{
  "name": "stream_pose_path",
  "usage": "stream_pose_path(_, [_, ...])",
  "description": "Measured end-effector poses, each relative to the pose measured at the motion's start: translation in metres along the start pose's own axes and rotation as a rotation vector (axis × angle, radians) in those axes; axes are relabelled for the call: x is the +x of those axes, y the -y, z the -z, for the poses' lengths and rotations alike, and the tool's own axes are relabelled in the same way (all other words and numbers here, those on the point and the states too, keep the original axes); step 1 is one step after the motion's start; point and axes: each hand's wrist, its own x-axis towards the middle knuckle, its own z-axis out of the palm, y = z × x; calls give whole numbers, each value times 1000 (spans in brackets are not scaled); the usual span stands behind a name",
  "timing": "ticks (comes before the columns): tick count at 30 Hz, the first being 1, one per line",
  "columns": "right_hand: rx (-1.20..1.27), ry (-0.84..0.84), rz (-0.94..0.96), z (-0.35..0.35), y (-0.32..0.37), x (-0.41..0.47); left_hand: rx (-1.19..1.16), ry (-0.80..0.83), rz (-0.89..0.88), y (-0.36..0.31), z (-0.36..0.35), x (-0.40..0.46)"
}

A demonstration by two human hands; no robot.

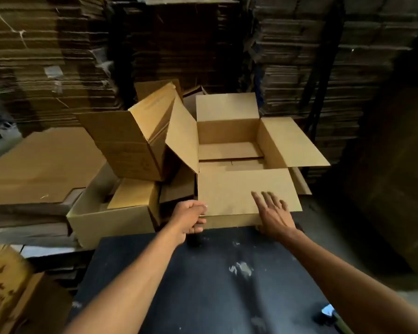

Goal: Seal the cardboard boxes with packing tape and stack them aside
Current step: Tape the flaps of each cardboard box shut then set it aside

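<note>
Curling round the near left corner of the open box, the fingers of the left hand pinch the edge of its near flap, while the right hand lies with fingers spread and straight, flat on the same flap toward its right end. That flap is folded inward; the far flap and both side flaps stand open, so nothing is sealed yet. The box sits at the far edge of the dark table, straight ahead of both hands, its long axis running left to right across the reach. Each hand is at its own end, neither clearly nearer. Beyond, to the left, other open boxes lie heaped against stacks of flat cardboard. Tape is not visible in either hand.
</note>
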Motion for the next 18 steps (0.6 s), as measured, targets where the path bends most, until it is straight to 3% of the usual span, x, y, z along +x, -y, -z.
stream_pose_path(5, [-93,56,-79,-31,-31,46,270,-35,18,3,-29,38])
stream_pose_path(14, [-17,-27,16,-22,-45,88,100,-72,119,18,-65,52])
stream_pose_path(18, [-57,-109,88,21,-39,76,-115,-171,-8,2,-73,48])
